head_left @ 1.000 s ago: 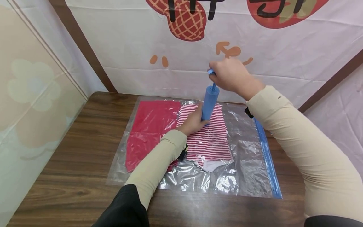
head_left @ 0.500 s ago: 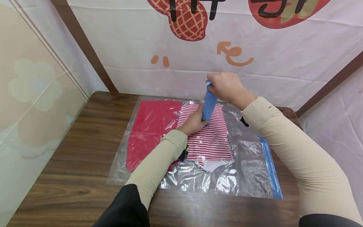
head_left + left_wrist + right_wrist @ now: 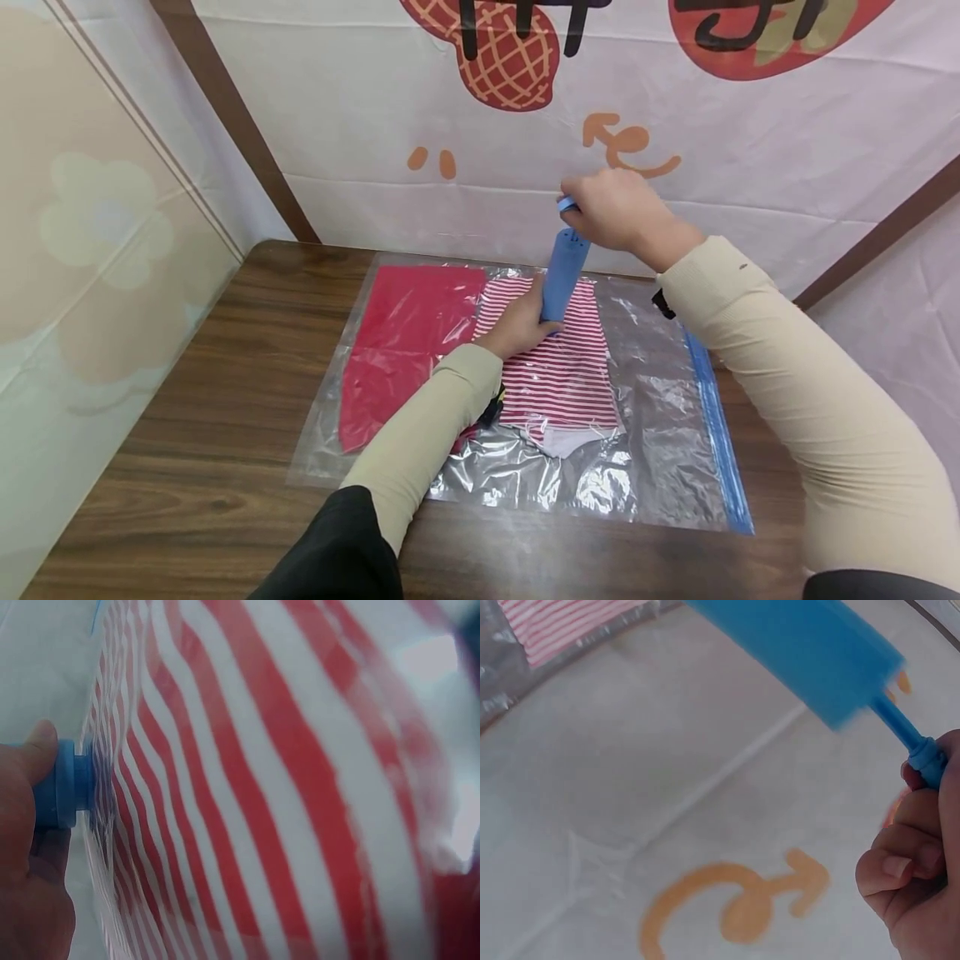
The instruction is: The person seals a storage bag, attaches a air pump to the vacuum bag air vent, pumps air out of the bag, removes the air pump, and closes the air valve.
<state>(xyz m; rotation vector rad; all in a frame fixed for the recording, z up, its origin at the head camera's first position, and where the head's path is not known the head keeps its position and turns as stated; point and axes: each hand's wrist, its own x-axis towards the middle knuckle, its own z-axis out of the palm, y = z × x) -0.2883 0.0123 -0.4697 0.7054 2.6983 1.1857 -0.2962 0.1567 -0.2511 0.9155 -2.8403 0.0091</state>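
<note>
Over striped cloth (image 3: 558, 387), hands (image 3: 617, 208) grip blue pump (image 3: 565, 271), handle (image 3: 566, 203) up vs 0.5s ago.

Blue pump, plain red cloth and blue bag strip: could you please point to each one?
Blue pump (image 3: 564, 275), head view: on the barrel.
Plain red cloth (image 3: 411, 342), head view: its middle.
Blue bag strip (image 3: 717, 429), head view: midway along it.

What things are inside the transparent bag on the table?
A red cloth and a striped cloth. What the left forearm, left hand and blue pump cover cannot be seen.
</note>
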